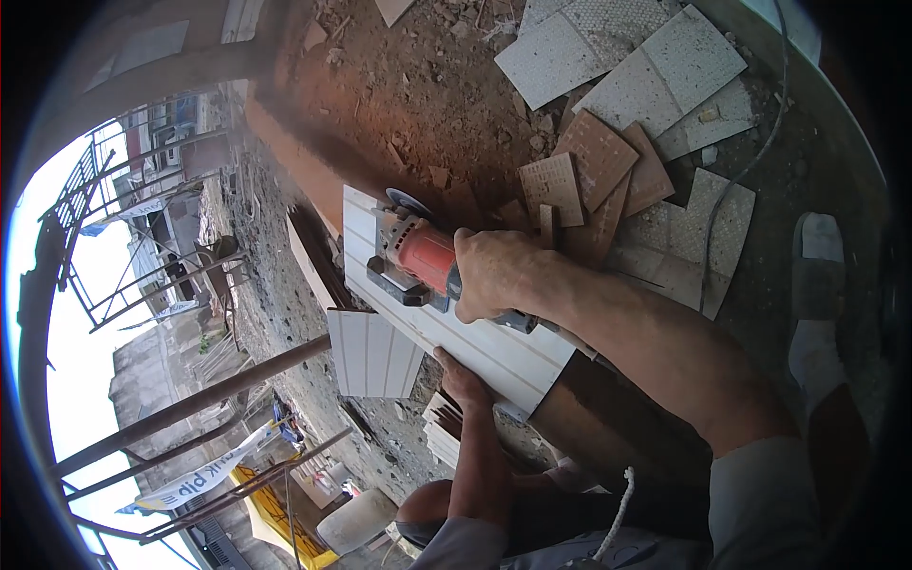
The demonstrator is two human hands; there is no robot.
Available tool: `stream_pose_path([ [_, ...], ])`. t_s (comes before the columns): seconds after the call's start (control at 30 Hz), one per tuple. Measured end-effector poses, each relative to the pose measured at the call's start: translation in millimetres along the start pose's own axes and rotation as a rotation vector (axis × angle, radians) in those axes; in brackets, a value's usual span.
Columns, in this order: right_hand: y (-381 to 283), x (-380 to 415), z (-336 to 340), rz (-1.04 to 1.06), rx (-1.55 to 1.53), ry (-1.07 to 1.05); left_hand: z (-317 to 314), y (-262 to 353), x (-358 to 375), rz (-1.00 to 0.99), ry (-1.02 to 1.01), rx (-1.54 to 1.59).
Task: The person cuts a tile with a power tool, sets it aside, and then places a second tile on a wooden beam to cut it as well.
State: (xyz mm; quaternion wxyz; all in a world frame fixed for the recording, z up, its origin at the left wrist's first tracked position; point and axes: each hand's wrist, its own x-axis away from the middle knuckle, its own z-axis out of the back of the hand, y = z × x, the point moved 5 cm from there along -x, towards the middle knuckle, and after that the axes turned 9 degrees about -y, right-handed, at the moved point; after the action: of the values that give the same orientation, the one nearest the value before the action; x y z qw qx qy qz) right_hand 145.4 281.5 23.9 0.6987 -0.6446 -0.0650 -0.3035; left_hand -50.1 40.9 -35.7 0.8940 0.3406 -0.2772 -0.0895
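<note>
A red angle grinder (pixel 425 258) is in my right hand (pixel 494 275), whose fingers wrap round its body. The grinder's round disc (pixel 408 204) is at the far long edge of a white striped tile (pixel 484 347), where dust blurs the ground beyond. The grinder's guard and side handle lie over the tile's surface. My left hand (pixel 463 380) grips the near long edge of the same tile, its fingers partly hidden. Beside it, a smaller cut striped tile (pixel 375 353) leans near a metal pole.
Broken brown tiles (pixel 598 161) and pale textured tiles (pixel 665 71) lie on the dirt. A cable (pixel 746 171) runs past them at the right, near a foot in a sandal (pixel 819 266). Rusty metal poles (pixel 199 404) and a banner (pixel 204 478) stand at the left.
</note>
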Motion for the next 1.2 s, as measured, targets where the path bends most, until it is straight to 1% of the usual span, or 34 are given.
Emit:
stream_pose_path([
  [0.07, -4, -9, 1, 0.002, -0.001, 0.007, 4, -1, -3, -0.024, 0.027, 0.011],
  [0.17, -8, -27, 0, 0.012, 0.007, 0.025, 4, -1, -2, 0.000, 0.025, -0.020],
  [0.23, -13, -34, 5, 0.022, 0.015, 0.039, 5, -3, -3, 0.023, 0.062, -0.034],
  [0.37, -24, -49, 10, 0.027, 0.024, 0.032, 5, -6, -2, 0.005, 0.044, -0.007],
  [0.43, -28, -52, 15, 0.032, 0.033, 0.031, 4, -5, -4, 0.010, -0.027, -0.021],
  [0.47, -29, -52, 17, 0.027, 0.031, 0.022, 5, -6, -6, 0.014, -0.026, -0.021],
  [0.63, -29, -49, 15, 0.005, 0.017, 0.015, 6, -10, -8, 0.043, -0.009, 0.053],
  [0.83, -16, -29, 5, -0.003, 0.052, 0.018, 6, -9, -9, 0.023, -0.020, 0.038],
  [0.93, -10, -19, 0, -0.006, 0.029, 0.025, 2, -5, -5, 0.031, -0.023, 0.075],
  [1.1, -2, -7, -7, -0.009, -0.001, 0.034, 3, -5, -6, 0.034, -0.027, 0.039],
  [1.17, 2, 1, -11, -0.010, -0.011, 0.030, 4, -6, -7, 0.040, 0.040, 0.087],
  [1.2, 4, 5, -12, -0.008, -0.021, 0.029, 4, -9, -9, 0.038, 0.037, 0.088],
])
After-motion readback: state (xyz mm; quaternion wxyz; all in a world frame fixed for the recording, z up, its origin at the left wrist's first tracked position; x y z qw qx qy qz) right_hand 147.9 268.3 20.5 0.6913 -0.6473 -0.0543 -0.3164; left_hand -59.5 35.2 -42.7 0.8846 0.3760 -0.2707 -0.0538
